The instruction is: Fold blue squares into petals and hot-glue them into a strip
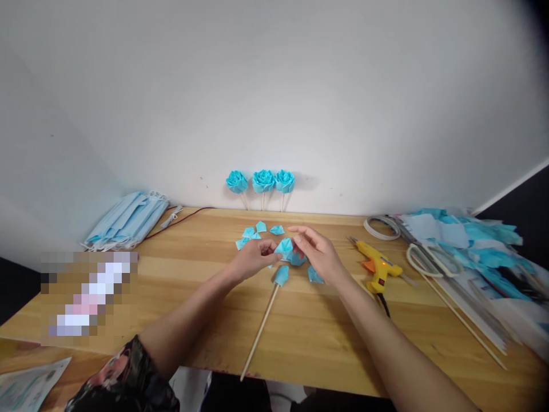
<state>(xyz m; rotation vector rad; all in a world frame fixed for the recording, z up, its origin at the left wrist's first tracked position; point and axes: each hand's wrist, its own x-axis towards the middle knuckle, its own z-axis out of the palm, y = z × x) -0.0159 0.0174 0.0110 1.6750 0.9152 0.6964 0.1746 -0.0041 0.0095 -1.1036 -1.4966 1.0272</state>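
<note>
A folded blue fabric petal (283, 248) is held between both hands above the middle of the table. My left hand (254, 257) pinches its left side with closed fingers. On its right side, my right hand (316, 252) grips the petal between thumb and fingers. Just below lies a wooden stick (259, 332) with a small blue bud (281, 275) on its far end. Several loose blue petals (261, 227) are scattered behind and around the hands, and one petal (315, 275) rests under my right wrist.
Three finished blue flowers (263, 181) on sticks lean against the wall. A yellow glue gun (379, 266) lies right of my right arm. Beyond it are white-handled scissors (433, 261), a white roll (381, 227) and blue fabric scraps (467, 232). Stacked face masks (128, 220) sit at the left.
</note>
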